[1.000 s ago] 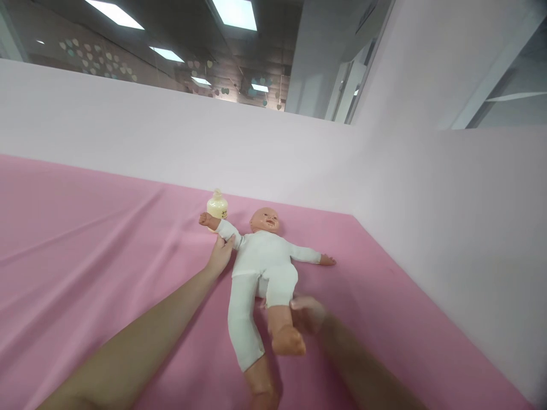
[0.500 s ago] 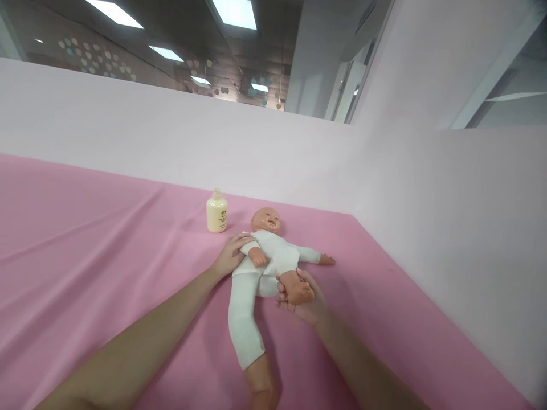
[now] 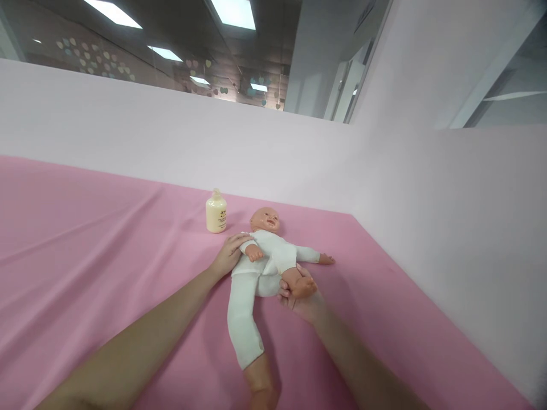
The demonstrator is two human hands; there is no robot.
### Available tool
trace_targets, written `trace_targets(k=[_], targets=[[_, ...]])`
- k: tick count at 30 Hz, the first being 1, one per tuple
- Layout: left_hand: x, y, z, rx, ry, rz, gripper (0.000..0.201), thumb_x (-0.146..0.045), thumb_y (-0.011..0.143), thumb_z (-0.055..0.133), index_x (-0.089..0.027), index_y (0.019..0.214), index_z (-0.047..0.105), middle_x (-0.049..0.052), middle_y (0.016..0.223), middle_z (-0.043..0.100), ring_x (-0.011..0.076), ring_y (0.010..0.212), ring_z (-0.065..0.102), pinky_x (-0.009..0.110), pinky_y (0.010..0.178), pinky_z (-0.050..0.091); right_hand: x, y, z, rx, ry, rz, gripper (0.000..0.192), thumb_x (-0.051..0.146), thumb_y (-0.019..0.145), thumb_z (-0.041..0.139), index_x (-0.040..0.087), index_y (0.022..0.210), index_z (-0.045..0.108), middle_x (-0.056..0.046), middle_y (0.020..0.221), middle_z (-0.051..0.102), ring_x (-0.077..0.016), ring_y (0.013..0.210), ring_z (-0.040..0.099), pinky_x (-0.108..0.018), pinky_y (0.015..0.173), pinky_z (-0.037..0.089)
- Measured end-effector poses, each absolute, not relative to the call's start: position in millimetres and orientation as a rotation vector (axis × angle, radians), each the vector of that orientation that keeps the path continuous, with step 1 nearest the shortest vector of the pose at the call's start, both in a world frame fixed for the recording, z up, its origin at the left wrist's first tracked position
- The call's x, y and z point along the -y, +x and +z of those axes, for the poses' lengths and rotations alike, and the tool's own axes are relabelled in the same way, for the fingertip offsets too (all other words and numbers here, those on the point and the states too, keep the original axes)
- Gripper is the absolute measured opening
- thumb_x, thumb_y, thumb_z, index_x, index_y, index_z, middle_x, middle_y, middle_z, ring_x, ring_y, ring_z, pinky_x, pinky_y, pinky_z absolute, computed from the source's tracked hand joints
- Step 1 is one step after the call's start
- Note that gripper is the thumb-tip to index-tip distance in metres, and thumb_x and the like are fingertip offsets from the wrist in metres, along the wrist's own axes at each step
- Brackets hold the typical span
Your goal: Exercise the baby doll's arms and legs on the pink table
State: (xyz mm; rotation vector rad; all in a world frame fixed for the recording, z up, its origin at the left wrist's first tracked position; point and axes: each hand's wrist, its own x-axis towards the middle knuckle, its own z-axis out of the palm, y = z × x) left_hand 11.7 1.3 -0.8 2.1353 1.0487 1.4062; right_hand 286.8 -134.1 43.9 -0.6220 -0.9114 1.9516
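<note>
Gripping a doll [image 3: 251,267], face up, head [image 3: 262,221] toward the desk's [image 3: 106,228] far edge, by lifted leg [image 3: 292,278] in the fingers of the right hand [image 3: 307,304] and by folded arm [image 3: 247,245] in those of the left hand [image 3: 228,254]; best bent gently, unforced.

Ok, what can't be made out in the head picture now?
Head view:
Print on the bottle: too small to read.
Part of the right hand: behind the raised leg of the doll.
Lower end of the other leg: cut off by the bottom edge.
Palm of the left hand: hidden by the hand's back.
</note>
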Motion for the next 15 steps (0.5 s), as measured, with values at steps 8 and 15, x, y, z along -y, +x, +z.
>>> trace_targets(k=[8,15], targets=[[3.9,11.2,1.5,-1.061,2.142,1.342,0.048,-0.033,0.093,0.057,-0.028,0.138,0.073,0.010,0.150,0.066,0.0344,0.148,0.049,0.059,0.130,0.031,130.8,288.5,38.9,0.748,-0.636,2.081,0.049,0.066,0.089,0.070,0.020,0.073,0.060,-0.001,0.073,0.058,-0.0135,0.063,0.046,-0.037,0.079,0.052],[9.0,12.4,6.1,-1.017,2.158,1.341,0.049,-0.051,0.097,0.061,-0.029,0.140,0.071,0.011,0.152,0.065,0.0361,0.149,0.048,0.057,0.130,0.031,132.9,288.8,40.9,0.809,-0.614,2.064,0.047,0.064,0.087,0.073,0.018,0.094,0.070,0.001,0.073,0.057,-0.0141,0.064,0.048,-0.037,0.080,0.053]])
